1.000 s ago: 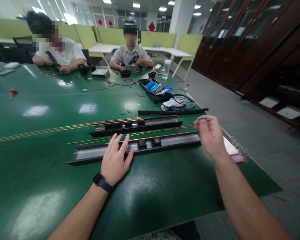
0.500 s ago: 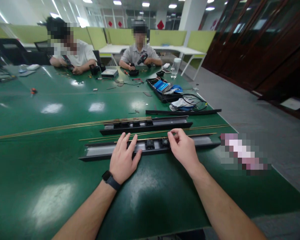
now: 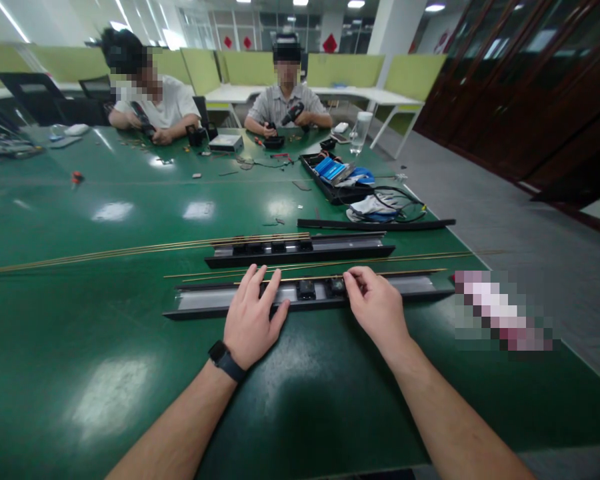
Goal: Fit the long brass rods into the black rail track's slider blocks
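Observation:
My left hand [image 3: 250, 319], a dark watch on its wrist, rests with fingers spread across the near black channel [image 3: 200, 299]. Its fingertips lie by the far rim, and part of the channel is hidden underneath. My right hand [image 3: 380, 305] is closed, thumb and forefinger pinching at a thin brass-coloured rod [image 3: 310, 278] that runs along the channel's far side. Inside the channel, between my hands, sit a black block [image 3: 306, 289] and another black block [image 3: 336, 287] beside my right fingertips. More thin brass rods [image 3: 430, 258] lie just behind.
A second black channel [image 3: 340, 251] with black blocks lies beyond, long brass rods [image 3: 105, 253] across it. Farther back are a black strip [image 3: 380, 225], gloves [image 3: 373, 208] and a black tray [image 3: 314, 175]. Two people work across the green table [image 3: 145, 373].
The view has shifted slightly, moving everything a little rightward in the picture. Both hands keep nearly the same pose and place on the channel.

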Demonstrator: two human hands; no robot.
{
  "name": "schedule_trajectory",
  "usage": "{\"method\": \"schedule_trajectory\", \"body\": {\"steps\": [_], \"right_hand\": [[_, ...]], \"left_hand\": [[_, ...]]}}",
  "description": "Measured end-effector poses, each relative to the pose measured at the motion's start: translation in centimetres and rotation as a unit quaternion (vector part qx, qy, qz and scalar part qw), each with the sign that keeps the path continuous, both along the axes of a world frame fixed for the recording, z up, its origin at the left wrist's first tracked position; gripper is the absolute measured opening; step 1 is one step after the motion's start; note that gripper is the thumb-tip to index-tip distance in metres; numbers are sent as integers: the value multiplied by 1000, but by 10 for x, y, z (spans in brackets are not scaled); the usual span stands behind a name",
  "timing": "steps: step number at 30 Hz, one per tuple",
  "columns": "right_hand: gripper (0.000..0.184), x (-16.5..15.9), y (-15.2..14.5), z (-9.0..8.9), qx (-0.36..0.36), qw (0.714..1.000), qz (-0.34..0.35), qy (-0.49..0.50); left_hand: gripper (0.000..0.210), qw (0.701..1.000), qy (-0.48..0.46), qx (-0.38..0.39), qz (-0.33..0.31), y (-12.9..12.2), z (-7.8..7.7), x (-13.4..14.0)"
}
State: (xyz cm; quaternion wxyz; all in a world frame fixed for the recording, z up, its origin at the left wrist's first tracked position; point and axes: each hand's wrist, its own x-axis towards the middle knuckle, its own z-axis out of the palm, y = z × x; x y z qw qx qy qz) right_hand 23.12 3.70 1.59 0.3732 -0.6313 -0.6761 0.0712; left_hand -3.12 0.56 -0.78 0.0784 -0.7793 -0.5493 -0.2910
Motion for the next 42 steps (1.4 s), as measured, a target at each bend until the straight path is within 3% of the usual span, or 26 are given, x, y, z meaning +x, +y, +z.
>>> {"method": "schedule_trajectory", "body": {"steps": [25, 33, 42], "right_hand": [[36, 5, 9, -3, -43, 999, -5, -23], [35, 4, 7, -3, -44, 999, 9, 31], [40, 4, 10, -4, -63, 998, -5, 28]], "left_hand": [[62, 1000, 0, -7, -3, 0, 0, 0], [61, 1000, 2, -2, -2, 0, 0, 0], [61, 1000, 6, -7, -1, 0, 1, 0]]}}
